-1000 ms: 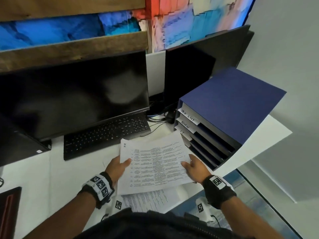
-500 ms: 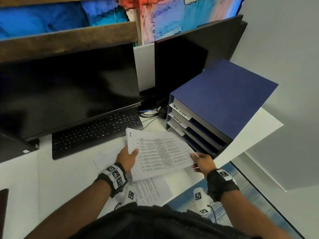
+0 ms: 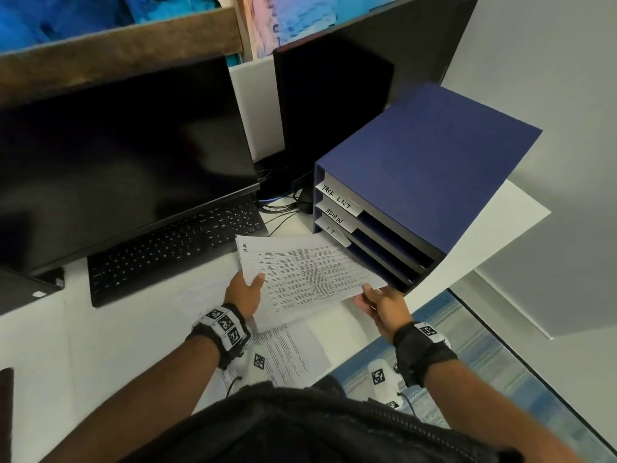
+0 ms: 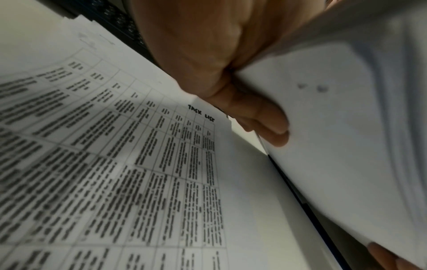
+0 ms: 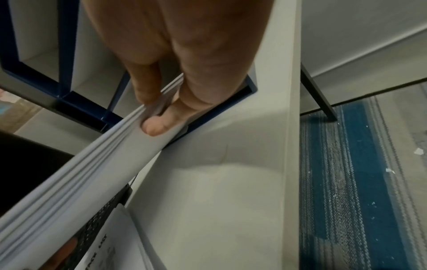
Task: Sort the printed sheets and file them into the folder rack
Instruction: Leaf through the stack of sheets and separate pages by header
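At the left of the desk [image 3: 50,329] a dark monitor [image 3: 117,155] stands over a black keyboard [image 3: 173,248], both clear of the work. Nearer the front edge, a printed sheet headed "TASK LIST" [image 3: 290,352] lies flat on the desk, just under the left wrist.

The left hand [image 3: 245,290] pinches the near left edge of a thin stack of printed sheets [image 3: 307,272], thumb on top and fingers [image 4: 265,124] curled underneath. The stack is held off the desk, its top page marked "H.R." at the far left corner. The right hand [image 3: 380,300] grips the right end, thumb [image 5: 154,127] pressed against the edge of the pages.

The stack's long axis runs from the left hand toward the blue folder rack [image 3: 427,155] at the desk's right corner, and its right end lies just in front of the lowest slots. The visible labels read TASK LIST, ADMIN and IT; whatever is lower sits hidden behind the paper. The right hand is the nearer one to the slot mouths, so it likely steers the leading edge in while the left pushes from behind. The pages sag a little, so the edge could catch on a divider.
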Available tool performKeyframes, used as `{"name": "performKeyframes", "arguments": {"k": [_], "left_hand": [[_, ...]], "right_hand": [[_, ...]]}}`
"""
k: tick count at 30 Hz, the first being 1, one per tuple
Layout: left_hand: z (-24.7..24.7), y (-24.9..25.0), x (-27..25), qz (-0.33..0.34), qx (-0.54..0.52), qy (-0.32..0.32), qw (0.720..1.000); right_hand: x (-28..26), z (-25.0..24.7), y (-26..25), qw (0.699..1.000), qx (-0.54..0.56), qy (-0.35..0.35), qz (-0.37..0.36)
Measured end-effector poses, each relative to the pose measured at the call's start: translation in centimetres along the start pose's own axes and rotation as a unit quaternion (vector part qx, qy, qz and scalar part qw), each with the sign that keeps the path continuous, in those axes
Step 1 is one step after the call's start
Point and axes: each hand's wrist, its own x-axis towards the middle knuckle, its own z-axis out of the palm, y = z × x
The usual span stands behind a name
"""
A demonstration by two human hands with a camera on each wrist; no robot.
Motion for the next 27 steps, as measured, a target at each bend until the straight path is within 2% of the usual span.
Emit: {"name": "performKeyframes", "arguments": {"k": [6,9,11,13,17,20,23,27], "left_hand": [[1.8,-0.4,0.0,-0.023,-0.033,-0.019,0.999],[2.6,0.1,-0.5,-0.058,-0.017,-0.096,0.994],[2.8,0.5,-0.9,-0.091,0.004,-0.155,0.984],[3.0,0.9,-1.0,-0.09,-0.005,-0.18,0.98],[4.0,1.8,-1.2,-0.074,-0.088,-0.187,0.976],[5.0,2.6,-1.2,-0.044,-0.105,-0.205,0.972],[5.7,3.4,-0.6,-0.038,-0.106,-0.207,0.972],[6.6,3.9,0.4,-0.104,-0.135,-0.191,0.967]], "right_hand": [[0.9,0.1,0.2,0.993,-0.065,0.098,0.029],[1.3,-0.1,0.3,0.991,-0.024,0.128,0.026],[1.1,-0.1,0.4,0.993,0.027,0.115,0.022],[0.8,-0.2,0.7,0.996,0.012,0.084,0.039],[-0.9,0.0,1.2,0.989,-0.073,-0.031,0.127],[-1.8,0.5,1.1,0.984,-0.096,-0.069,0.131],[-1.4,0.6,1.0,0.992,-0.092,-0.027,0.086],[-0.7,0.2,0.3,0.992,-0.111,0.047,0.044]]}}
